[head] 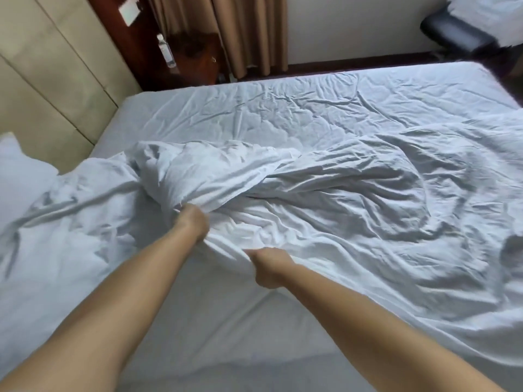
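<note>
Nearest to me, bottom middle of the frame, is a bare patch of the bed sheet (226,335), pretty smooth, with both my forearms stretched out over it. My right hand (270,268) is just below centre, fingers curled tight round a fold of the white duvet (353,216) right at its near edge, so it's clamped on the fabric, knuckles facing me. My left hand (194,223) is a bit further up and to the left, near the right one but not touching it. It's also closed on the duvet, bunching a wad of it where a puffy rolled-over lump starts. I can't see the fingertips on either hand, they're buried in the cloth. The duvet itself is a crumpled mess that sprawls from the left edge of the frame across the middle and down the whole right side, lying on top of the sheet. Beyond it, in the upper middle, the sheet shows again, wrinkled, out to the far corner of the mattress. A pillow (19,168) pokes in at the left edge, against the beige padded headboard (42,80) in the upper left. Further back there's a dark wood nightstand (195,58) with a water bottle (167,52) on it, a brown curtain (246,32) top centre, and a dark chair (458,38) in the upper right corner.
</note>
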`<action>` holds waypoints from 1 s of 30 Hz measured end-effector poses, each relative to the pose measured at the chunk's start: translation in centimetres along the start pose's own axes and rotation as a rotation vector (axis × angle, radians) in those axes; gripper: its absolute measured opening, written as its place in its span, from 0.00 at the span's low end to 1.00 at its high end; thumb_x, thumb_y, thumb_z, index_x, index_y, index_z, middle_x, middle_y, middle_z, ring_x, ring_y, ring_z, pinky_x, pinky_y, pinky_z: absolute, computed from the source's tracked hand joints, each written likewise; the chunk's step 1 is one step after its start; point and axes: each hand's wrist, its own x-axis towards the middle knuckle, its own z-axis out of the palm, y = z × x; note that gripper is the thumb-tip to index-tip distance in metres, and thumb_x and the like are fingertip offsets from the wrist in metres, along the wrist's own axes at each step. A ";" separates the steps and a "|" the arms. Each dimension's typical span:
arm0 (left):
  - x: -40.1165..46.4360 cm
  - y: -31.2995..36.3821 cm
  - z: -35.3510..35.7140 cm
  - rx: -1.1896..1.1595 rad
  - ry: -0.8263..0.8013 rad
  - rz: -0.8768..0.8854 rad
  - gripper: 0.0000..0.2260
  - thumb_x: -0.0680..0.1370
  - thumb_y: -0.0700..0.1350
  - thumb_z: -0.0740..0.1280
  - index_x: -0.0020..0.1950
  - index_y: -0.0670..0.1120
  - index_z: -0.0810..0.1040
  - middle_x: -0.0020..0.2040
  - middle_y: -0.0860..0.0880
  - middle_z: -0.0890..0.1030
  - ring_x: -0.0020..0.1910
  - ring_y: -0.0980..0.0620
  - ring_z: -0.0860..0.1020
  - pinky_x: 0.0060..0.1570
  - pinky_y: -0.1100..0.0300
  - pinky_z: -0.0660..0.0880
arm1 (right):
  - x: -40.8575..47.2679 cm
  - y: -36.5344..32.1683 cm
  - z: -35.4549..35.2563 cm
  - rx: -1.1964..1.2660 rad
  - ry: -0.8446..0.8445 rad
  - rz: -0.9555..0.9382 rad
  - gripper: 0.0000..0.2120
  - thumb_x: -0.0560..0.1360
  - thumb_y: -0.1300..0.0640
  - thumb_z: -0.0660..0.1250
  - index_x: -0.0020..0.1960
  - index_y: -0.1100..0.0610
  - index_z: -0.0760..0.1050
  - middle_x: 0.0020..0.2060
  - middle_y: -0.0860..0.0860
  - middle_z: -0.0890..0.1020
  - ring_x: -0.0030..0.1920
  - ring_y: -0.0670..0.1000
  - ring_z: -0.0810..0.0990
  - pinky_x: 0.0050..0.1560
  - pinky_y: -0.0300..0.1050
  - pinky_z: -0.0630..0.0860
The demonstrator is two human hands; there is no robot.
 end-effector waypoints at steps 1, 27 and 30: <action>-1.2 -0.5 0.5 -0.087 -0.005 -0.059 0.17 0.80 0.35 0.54 0.68 0.41 0.72 0.66 0.43 0.75 0.64 0.40 0.74 0.61 0.44 0.71 | -0.3 -0.2 -1.1 0.001 0.031 -0.014 0.31 0.72 0.64 0.60 0.72 0.44 0.62 0.61 0.55 0.76 0.62 0.59 0.75 0.54 0.45 0.72; -10.6 10.1 12.3 -0.959 0.075 -0.125 0.27 0.80 0.47 0.59 0.77 0.53 0.54 0.78 0.48 0.53 0.75 0.46 0.56 0.70 0.48 0.61 | 0.2 -3.9 8.0 0.402 -0.078 0.184 0.33 0.78 0.48 0.64 0.77 0.58 0.57 0.73 0.54 0.65 0.71 0.54 0.66 0.66 0.42 0.64; -8.5 8.5 14.8 -0.936 0.089 -0.089 0.28 0.80 0.47 0.60 0.78 0.54 0.53 0.79 0.48 0.47 0.77 0.47 0.50 0.73 0.47 0.55 | 2.9 -5.4 8.2 0.599 0.028 0.256 0.31 0.78 0.47 0.64 0.75 0.59 0.59 0.73 0.54 0.66 0.71 0.55 0.66 0.66 0.44 0.64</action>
